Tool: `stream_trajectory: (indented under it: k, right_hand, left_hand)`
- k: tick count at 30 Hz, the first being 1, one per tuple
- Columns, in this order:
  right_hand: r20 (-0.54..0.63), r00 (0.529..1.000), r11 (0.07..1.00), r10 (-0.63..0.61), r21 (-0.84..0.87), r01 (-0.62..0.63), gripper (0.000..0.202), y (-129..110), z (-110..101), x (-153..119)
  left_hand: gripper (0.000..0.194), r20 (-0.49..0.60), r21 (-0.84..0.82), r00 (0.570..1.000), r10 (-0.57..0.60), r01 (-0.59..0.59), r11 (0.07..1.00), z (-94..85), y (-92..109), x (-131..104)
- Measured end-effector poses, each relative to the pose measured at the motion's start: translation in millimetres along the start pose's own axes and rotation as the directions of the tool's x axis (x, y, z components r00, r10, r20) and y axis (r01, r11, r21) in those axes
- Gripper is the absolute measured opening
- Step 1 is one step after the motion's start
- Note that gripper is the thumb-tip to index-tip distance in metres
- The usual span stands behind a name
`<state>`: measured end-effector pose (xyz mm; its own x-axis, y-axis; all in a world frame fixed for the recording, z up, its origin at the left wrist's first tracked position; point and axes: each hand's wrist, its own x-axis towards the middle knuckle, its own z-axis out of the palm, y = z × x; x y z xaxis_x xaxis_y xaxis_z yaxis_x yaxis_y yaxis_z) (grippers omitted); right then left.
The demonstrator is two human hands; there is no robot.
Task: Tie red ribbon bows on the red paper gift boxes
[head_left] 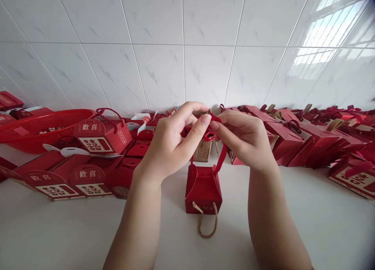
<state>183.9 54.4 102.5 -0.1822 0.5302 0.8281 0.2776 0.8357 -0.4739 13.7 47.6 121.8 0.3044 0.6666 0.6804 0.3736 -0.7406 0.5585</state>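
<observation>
A small red gift box [205,186] stands on the white table in front of me, with a twisted cord handle [208,235] hanging down its near side. From its top a red ribbon [221,159] runs up to both hands. My left hand [178,139] pinches the ribbon between thumb and fingers. Close against it, my right hand [244,135] grips another part of the same ribbon, which loops between the fingertips. Fingers hide part of the loop. Behind the hands stands a brown, wood-like container [202,152], partly covered.
Left are stacked red boxes with white character labels [93,144] and a red plastic basket [63,115]. Many red boxes with ribbons [285,139] fill the right side, one lying nearer at the edge [354,176]. A tiled wall [158,20] rises behind.
</observation>
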Motion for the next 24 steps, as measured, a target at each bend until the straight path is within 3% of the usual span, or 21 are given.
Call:
stream_trajectory:
  k: [10,15,20,24]
  right_hand:
    - [0.007,0.999,0.999,0.047,-0.012,-0.047,0.023,-1.7,-13.3,-0.2]
    - [-0.007,0.99,0.986,0.141,-0.087,-0.141,0.032,-3.2,-25.8,-2.8]
    - [0.012,0.971,0.959,0.241,-0.16,-0.236,0.037,-0.6,-36.3,-11.2]
    - [0.015,0.956,0.928,0.294,-0.243,-0.282,0.03,2.0,-40.1,-23.8]
  left_hand:
    - [0.027,-0.126,0.097,0.992,0.021,-0.009,0.995,-12.1,-6.2,-1.5]
    - [0.022,-0.102,0.15,0.993,0.063,-0.047,0.988,-17.3,-8.0,-0.1]
    - [0.017,-0.094,0.312,0.985,0.147,-0.111,0.944,-16.4,-14.8,-0.2]
    - [0.035,-0.013,0.438,0.988,0.154,-0.132,0.889,-18.6,-20.3,-5.0]
